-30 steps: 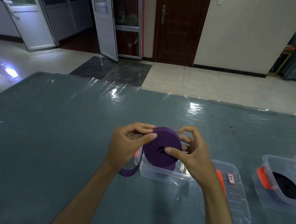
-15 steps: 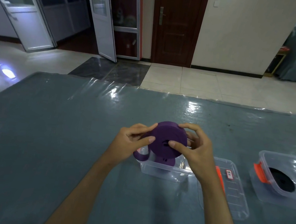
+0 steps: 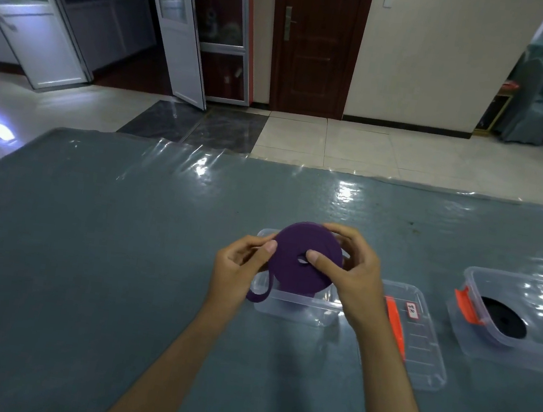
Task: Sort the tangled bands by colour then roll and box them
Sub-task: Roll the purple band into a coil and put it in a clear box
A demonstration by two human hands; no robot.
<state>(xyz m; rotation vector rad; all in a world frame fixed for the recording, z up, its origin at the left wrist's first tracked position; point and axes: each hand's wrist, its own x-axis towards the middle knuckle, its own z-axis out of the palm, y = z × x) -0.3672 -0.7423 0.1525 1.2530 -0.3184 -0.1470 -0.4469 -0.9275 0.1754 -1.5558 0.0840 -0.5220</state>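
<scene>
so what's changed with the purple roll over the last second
The loose tail of the purple roll has got shorter as both hands wound it in, and the roll now faces the camera flatter. The left hand and right hand still grip it above the open clear box. The lid and the box with the black roll stayed put.

Wide bare stretch of grey-blue plastic-covered table (image 3: pixel 78 249) left of the hands, open clear plastic box (image 3: pixel 294 307) directly beneath them, flat clear lid with orange clip (image 3: pixel 418 336) just right, second clear box holding a black roll (image 3: pixel 503 319) blocking the far right
</scene>
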